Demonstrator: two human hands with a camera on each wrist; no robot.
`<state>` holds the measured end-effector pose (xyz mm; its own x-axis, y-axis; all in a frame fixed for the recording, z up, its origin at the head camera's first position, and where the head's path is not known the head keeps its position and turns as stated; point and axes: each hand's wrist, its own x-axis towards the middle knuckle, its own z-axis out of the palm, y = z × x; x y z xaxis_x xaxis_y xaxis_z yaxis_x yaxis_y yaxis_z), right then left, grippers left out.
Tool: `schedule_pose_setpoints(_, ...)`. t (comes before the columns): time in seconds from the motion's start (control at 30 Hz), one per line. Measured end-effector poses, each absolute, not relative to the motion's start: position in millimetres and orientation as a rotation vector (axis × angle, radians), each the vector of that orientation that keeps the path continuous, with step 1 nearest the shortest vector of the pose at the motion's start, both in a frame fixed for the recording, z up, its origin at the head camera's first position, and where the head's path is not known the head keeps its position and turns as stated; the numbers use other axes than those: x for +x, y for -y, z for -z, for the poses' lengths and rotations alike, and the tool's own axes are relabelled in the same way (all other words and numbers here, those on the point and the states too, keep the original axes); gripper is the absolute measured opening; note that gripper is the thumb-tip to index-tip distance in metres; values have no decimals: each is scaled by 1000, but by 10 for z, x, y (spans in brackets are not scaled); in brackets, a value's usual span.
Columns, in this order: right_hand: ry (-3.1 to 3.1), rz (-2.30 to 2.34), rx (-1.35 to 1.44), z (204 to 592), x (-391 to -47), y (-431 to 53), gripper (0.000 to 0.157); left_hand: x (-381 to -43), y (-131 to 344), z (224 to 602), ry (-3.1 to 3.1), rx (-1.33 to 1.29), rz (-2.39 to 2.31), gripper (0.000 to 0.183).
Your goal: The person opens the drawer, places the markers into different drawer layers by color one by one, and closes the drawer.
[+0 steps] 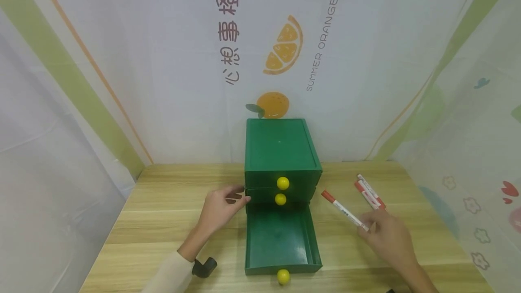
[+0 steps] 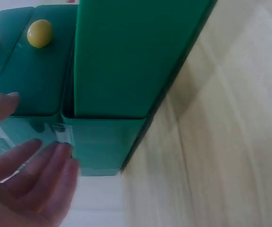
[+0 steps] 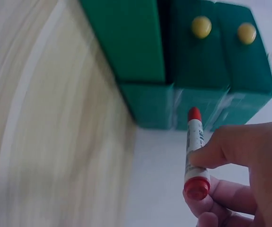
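Note:
A whiteboard marker (image 1: 345, 213) with a red cap and white barrel is pinched between the thumb and fingers of my right hand (image 1: 388, 238), its cap end pointing toward the drawers. In the right wrist view the marker (image 3: 195, 146) shows its red end toward the camera. My left hand (image 1: 221, 207) is at the left side of the green drawer cabinet (image 1: 281, 146), thumb near the front edge and fingers loosely extended along the side wall. The bottom drawer (image 1: 278, 238) is pulled out, and its floor shows bare. Both upper drawers are closed.
Red-and-white markers (image 1: 369, 193) lie side by side on the wooden table (image 1: 175, 220), right of the cabinet. Each drawer front carries a round yellow knob (image 1: 283, 276). A printed white curtain (image 1: 183, 80) hangs behind the table and along its sides.

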<state>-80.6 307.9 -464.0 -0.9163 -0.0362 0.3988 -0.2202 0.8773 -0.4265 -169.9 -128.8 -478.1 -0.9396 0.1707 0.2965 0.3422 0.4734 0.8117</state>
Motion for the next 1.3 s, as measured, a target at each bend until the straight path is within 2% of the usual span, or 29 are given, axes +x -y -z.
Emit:
schedule_pose_setpoints(0.3,2546,-657,391,4500,-622,-2766,34,-1706,1276,4910,2670,-463,1411,31)
schedule_pose_setpoints(0.43,2536,-614,494,4446,-630,-2598,35,-1710,1269,4917,2680,-449,1391,29)
schedule_pose_setpoints(0.6,2623,-637,568,4384,-697,-2362,31,-1716,1269,4920,2690,-430,1372,29)
schedule_pose_setpoints(0.87,2838,-550,736,4350,-898,-2002,11,-1721,1271,4913,2692,-438,1350,28)
schedule_pose_setpoints(1.3,2964,-495,899,4534,-1064,-1687,11,-1727,1271,4898,2695,-453,1326,28)
